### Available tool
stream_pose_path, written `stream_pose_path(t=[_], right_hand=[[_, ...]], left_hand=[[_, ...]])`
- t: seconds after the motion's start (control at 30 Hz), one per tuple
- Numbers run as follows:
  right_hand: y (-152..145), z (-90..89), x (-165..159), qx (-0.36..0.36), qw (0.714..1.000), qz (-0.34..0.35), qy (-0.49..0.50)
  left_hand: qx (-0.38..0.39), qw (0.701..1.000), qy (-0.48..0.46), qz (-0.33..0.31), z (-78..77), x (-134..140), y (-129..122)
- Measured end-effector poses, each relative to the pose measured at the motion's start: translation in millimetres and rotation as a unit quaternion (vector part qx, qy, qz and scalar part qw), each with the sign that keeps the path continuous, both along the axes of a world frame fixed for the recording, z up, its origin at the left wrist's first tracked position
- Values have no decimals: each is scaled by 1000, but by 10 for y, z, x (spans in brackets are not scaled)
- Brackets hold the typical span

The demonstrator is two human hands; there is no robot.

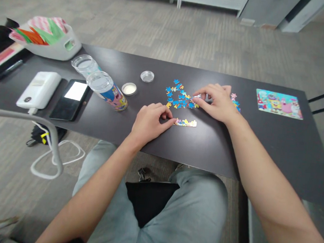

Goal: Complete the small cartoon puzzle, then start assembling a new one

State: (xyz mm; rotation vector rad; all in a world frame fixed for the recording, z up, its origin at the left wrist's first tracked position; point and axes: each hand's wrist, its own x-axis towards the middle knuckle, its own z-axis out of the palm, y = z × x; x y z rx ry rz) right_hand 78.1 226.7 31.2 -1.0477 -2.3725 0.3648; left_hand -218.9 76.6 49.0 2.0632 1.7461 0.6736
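My left hand [152,122] rests on the dark table with fingers curled. Its thumb and fingertips close on the left end of a short strip of joined jigsaw pieces [186,122], which lies flat near the front edge. Farther back is a loose heap of mostly blue jigsaw pieces [177,99], with some yellow ones. My right hand [218,102] is over the right side of this heap, thumb and fingers pinched around a pale jigsaw piece [198,96]. The hand hides part of the heap; more pieces [234,97] show beyond it.
A colourful cartoon picture card [279,104] lies at right. Left of the heap are two small round lids [147,76] and two clear-topped printed tubes [116,95]. Beyond them are a phone [69,101], a white power bank [39,89] and a white basket [63,48].
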Motion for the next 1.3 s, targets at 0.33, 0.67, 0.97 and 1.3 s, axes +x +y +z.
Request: stream_pose_path(t=[0.33, 0.67, 0.97, 1.3], right_hand=[[44, -7, -25, 0, 1000, -29, 8], [-191, 114, -179, -50, 997, -42, -48], [-647, 90, -483, -68, 990, -119, -32], [-720, 23, -288, -57, 988, -142, 28]], left_hand=[[-11, 1000, 9, -4, -11, -16, 29], [-41, 998, -42, 38, -23, -10, 64], [-23, 997, -76, 19, 11, -60, 88], [-67, 993, -101, -15, 15, -169, 264]])
